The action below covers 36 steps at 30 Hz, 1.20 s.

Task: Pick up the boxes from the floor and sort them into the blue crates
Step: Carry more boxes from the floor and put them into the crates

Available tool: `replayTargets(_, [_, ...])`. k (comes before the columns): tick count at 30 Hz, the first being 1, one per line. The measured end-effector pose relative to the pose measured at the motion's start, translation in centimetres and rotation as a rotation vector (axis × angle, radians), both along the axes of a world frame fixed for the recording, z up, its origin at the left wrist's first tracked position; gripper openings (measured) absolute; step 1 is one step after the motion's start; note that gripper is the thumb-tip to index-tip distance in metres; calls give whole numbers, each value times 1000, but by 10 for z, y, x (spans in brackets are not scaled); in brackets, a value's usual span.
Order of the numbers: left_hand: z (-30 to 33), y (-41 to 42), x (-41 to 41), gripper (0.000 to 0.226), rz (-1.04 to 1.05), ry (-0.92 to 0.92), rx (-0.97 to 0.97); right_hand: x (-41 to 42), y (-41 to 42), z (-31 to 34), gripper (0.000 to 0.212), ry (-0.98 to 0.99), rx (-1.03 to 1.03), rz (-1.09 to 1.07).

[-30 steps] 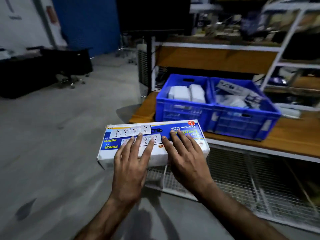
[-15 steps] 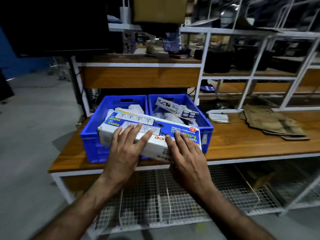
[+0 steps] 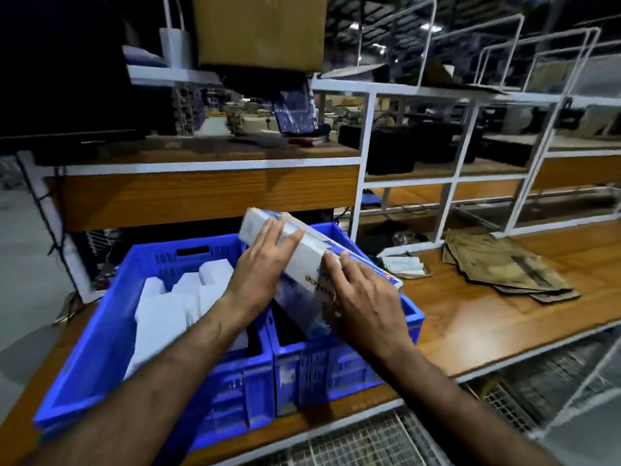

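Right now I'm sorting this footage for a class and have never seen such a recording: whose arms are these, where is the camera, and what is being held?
There is no machine here. A person wears a wide-angle camera on the head, so the single picture looks forward and down along their own bare arms.

The left hand and the right hand together hold a long white and blue printed box, tilted steeply, its lower end dipping into the right blue crate. Fingers of both hands curl over the box's edges.

Beside it stands the left blue crate, which holds plain white boxes. Both crates sit side by side on a wooden bench with a white metal frame. Further right on the bench lies a pile of flattened brown packaging. Shelves behind are too dark to read.
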State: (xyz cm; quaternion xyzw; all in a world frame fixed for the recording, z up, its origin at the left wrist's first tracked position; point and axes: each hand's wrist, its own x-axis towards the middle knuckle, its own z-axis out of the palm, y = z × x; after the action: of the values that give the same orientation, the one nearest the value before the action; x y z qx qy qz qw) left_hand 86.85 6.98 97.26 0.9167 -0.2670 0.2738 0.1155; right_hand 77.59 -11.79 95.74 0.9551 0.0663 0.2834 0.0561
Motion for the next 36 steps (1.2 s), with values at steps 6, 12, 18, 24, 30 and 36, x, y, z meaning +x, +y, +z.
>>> replayTargets(6, [-7,-29,78,90,-20,179,-44,78,16,26,45,1,-11,-135])
replayTargets(12, [-3,-34,118,96,-78,220,-151,118,31,64,35,13,-74,-124])
replayTargets(18, [1,-41,143,84,-129,174,-147,138,9,88,35,-36,-43,-121])
replayTargets(24, [-25,-57,151,64,-101,326,-10,161,-3,38,29,120,-66,-172])
replayTargets(30, [-33,-66,142,34,-20,373,154,184,-14,10,24,148,-74,-150])
replayTargets(36, [-42,-65,133,54,97,267,119,209,-19,-4,26,214,-24,-89])
